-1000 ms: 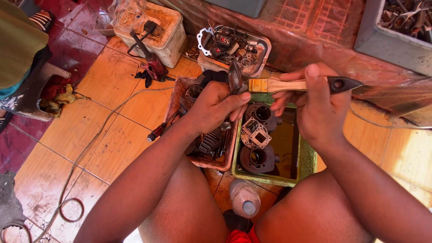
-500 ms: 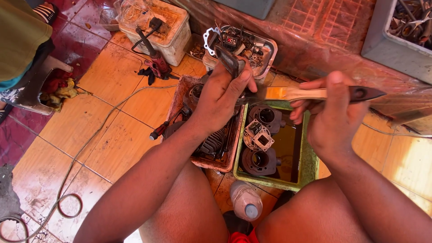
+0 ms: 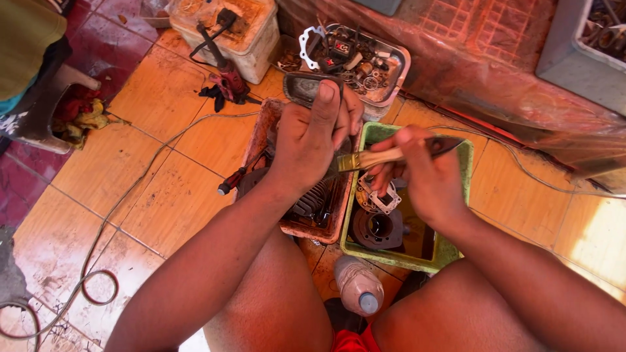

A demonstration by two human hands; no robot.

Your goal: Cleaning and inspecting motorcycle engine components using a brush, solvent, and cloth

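A person seated over a tiled floor (image 3: 163, 189) grips a dark metal part (image 3: 306, 85) in the left hand (image 3: 313, 140), fingers closed around it above a reddish tray (image 3: 261, 140). The right hand (image 3: 424, 179) holds a wooden-handled paintbrush (image 3: 375, 158), fingers wrapped tight, over a green tub (image 3: 466, 169) containing engine parts (image 3: 378, 225). A plastic bottle (image 3: 357, 285) stands between the knees.

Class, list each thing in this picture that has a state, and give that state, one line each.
Left hand: fingers closed on dark part.
Right hand: gripping brush, held level.
Green tub: holds liquid and engine parts.
Bottle: capped, upright.
Red tray: holds finned cylinder.
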